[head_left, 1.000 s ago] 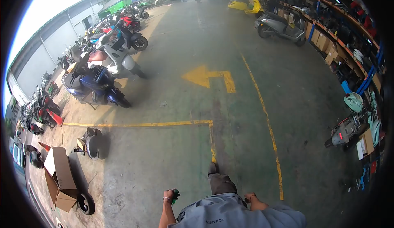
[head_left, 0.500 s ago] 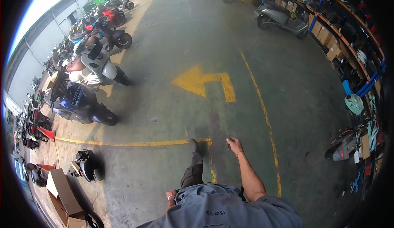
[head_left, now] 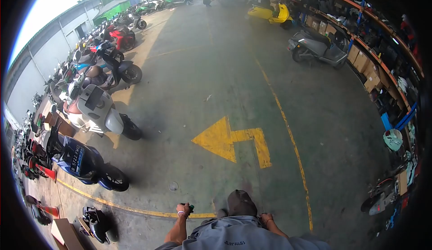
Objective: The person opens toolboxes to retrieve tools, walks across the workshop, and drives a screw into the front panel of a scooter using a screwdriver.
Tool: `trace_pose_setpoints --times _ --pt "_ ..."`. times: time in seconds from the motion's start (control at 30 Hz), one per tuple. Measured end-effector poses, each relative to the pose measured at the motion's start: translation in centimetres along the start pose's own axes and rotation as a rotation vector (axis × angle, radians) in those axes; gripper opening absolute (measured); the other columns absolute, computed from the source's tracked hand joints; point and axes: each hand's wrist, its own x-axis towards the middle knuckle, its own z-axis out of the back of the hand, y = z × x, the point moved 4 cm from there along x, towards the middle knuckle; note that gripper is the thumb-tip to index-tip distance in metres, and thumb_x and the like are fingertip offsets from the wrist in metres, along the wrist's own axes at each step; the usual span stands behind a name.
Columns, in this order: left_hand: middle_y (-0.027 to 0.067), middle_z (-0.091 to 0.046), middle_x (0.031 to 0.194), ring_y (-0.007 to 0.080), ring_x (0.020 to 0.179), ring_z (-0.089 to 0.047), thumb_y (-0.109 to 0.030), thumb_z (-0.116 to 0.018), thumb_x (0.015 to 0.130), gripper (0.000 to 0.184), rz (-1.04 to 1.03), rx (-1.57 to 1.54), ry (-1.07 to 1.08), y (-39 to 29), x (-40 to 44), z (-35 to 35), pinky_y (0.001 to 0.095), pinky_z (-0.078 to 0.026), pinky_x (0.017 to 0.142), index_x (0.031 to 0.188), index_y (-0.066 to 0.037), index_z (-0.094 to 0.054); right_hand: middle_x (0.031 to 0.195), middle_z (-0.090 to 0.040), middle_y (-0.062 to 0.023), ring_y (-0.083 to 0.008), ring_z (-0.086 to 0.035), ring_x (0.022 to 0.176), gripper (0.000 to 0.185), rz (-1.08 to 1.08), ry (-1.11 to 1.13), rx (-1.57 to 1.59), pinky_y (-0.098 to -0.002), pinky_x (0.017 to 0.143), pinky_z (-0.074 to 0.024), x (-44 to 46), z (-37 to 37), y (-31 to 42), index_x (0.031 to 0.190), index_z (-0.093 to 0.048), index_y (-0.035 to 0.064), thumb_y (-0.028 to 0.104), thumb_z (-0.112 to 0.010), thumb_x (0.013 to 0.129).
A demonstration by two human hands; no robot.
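Gripping small dark object (head_left: 191, 208) in left hand (head_left: 182, 209), fingers curled round it, right hand (head_left: 266, 217) near thigh, its fingers unreadable, scuffed grey-green floor (head_left: 180, 88), yellow arrow (head_left: 220, 139) ahead, scooters (head_left: 100, 110) left, loaded shelving (head_left: 371, 48) right

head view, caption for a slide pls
Left hand holding a small dark item, right hand at the side, a floor arrow ahead, scooters on both sides.

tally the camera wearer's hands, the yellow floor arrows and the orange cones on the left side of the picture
hands: 2, left hand and right hand
yellow floor arrow: 1
orange cones: 2, upper cone and lower cone
total: 5
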Motion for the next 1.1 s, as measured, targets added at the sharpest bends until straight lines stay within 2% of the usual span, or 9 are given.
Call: trace_pose_setpoints --times 0.2,0.3,0.43,0.63,0.77,0.8,0.9,1.0,1.1 --pt "0.0146 -0.067 0.071 0.0241 0.062 -0.066 -0.035 -0.062 0.078 0.039 -0.155 0.366 0.174 -17.1 11.1 -7.0 0.0347 -0.053 0.062 0.092 0.001 -0.066 0.108 -0.06 -0.0186 -0.0295 -0.059 0.099 0.04 0.288 0.18 -0.445 -0.0368 0.084 -0.045 20.3 -8.0 8.0 0.102 -0.063 0.003 0.034 -0.056 0.077" --pt "0.0151 -0.066 0.071 0.0225 0.057 -0.065 -0.035 -0.061 0.078 0.041 -0.054 0.32 0.22 -26.5 11.8 -7.7 0.0336 -0.053 0.053 0.089 0.004 -0.066 0.09 -0.065 -0.0191 -0.0309 -0.064 0.082 0.039 0.143 -0.087 -0.205 -0.0388 0.073 -0.0511 22.5 -3.9 20.1 0.095 -0.062 -0.0037 0.024 -0.063 0.068" --pt "0.0166 -0.066 0.072 0.0217 0.057 -0.065 -0.028 -0.063 0.077 0.036 0.039 0.436 0.086 -31.5 20.2 -8.7 0.0336 -0.054 0.053 0.083 0.008 -0.064 0.099 -0.063 -0.0181 -0.0254 -0.062 0.09 0.032 -0.124 0.105 -0.088 -0.0345 0.078 -0.0493 27.1 1.0 38.8 0.101 -0.06 -0.0003 0.023 -0.057 0.079" --pt "0.0214 -0.063 0.07 0.032 0.055 -0.064 -0.017 -0.059 0.08 0.03 0.198 -0.23 0.108 -46.8 28.1 -12.1 0.0403 -0.052 0.042 0.075 0.012 -0.056 0.069 -0.062 -0.0052 -0.014 -0.058 0.056 0.018 0.25 0.038 0.323 -0.0287 0.048 -0.0483 30.3 7.2 72.1 0.09 -0.064 0.003 0.019 -0.059 0.083" --pt "0.0194 -0.065 0.08 0.0295 0.062 -0.066 -0.021 -0.064 0.076 0.034 0.146 0.063 0.084 -57.8 34.0 -15.8 0.0387 -0.054 0.049 0.079 0.013 -0.061 0.065 -0.059 -0.0044 -0.0134 -0.057 0.056 0.018 0.476 -0.059 0.306 -0.0278 0.047 -0.0473 36.8 7.5 86.1 0.089 -0.063 0.0027 0.019 -0.059 0.084" --pt "0.019 -0.066 0.086 0.0281 0.077 -0.066 -0.027 -0.069 0.071 0.04 0.067 0.218 0.023 -60.3 40.3 -17.9 0.0373 -0.054 0.065 0.085 0.011 -0.064 0.065 -0.059 -0.0045 -0.0137 -0.057 0.055 0.018 0.431 -0.05 0.352 -0.0278 0.047 -0.0467 39.9 6.4 89.9 0.088 -0.062 0.0021 0.019 -0.059 0.084" --pt "0.02 -0.065 0.094 0.0296 0.094 -0.062 -0.032 -0.07 0.069 0.045 0.134 0.312 0.0 -62.7 52.0 -20.8 0.0346 -0.048 0.082 0.092 0.006 -0.064 0.067 -0.058 -0.0057 -0.0153 -0.056 0.053 0.016 0.208 0.014 0.322 -0.0303 0.046 -0.0457 45.3 3.9 91.3 0.085 -0.059 0.0017 0.018 -0.058 0.085" --pt "0.02 -0.064 0.097 0.0298 0.097 -0.061 -0.03 -0.067 0.073 0.041 0.063 0.423 0.09 -72.0 57.9 -21.8 0.0336 -0.048 0.082 0.093 0.006 -0.063 0.077 -0.062 -0.0095 -0.0203 -0.06 0.062 0.019 -0.27 0.234 0.019 -0.0363 0.055 -0.0505 47.5 2.0 89.5 0.093 -0.059 0.0035 0.019 -0.057 0.083" --pt "0.019 -0.065 0.088 0.0319 0.081 -0.063 -0.024 -0.062 0.078 0.031 0.126 0.172 0.182 -82.5 63.5 -23.9 0.0374 -0.051 0.068 0.088 0.006 -0.063 0.086 -0.064 -0.0105 -0.0249 -0.061 0.07 0.027 -0.305 0.257 -0.195 -0.0395 0.065 -0.051 51.8 1.5 89.8 0.101 -0.059 0.0021 0.021 -0.058 0.082"
